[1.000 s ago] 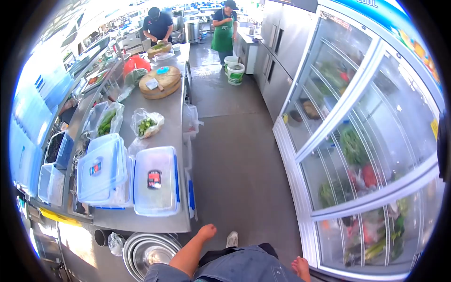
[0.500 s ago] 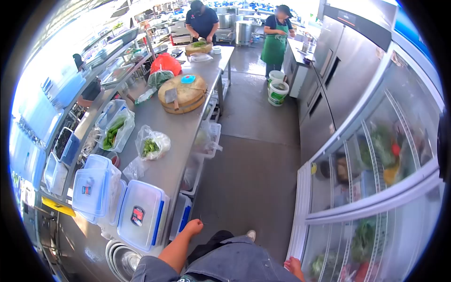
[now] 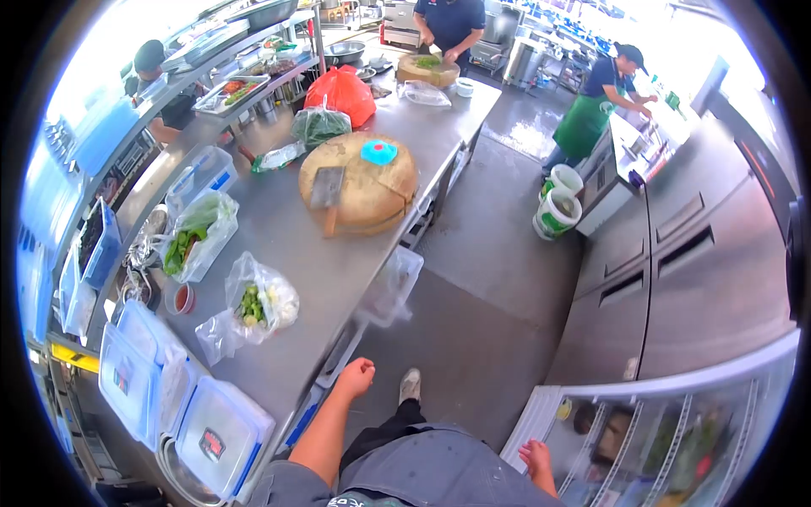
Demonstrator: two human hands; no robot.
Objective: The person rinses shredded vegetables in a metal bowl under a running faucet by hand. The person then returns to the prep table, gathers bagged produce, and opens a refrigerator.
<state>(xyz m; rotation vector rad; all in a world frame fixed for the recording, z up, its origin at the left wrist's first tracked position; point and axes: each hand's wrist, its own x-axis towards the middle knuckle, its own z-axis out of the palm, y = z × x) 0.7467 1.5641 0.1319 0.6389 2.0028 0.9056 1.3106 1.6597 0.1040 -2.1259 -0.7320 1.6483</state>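
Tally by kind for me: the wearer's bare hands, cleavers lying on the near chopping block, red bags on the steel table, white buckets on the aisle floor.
Left hand and right hand: 2
Cleaver: 1
Red bag: 1
White buckets: 2
Total: 6

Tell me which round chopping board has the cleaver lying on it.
The nearer board, larger in view: the cleaver lies there beside a blue item. The farther board holds greens, with a person working over it.
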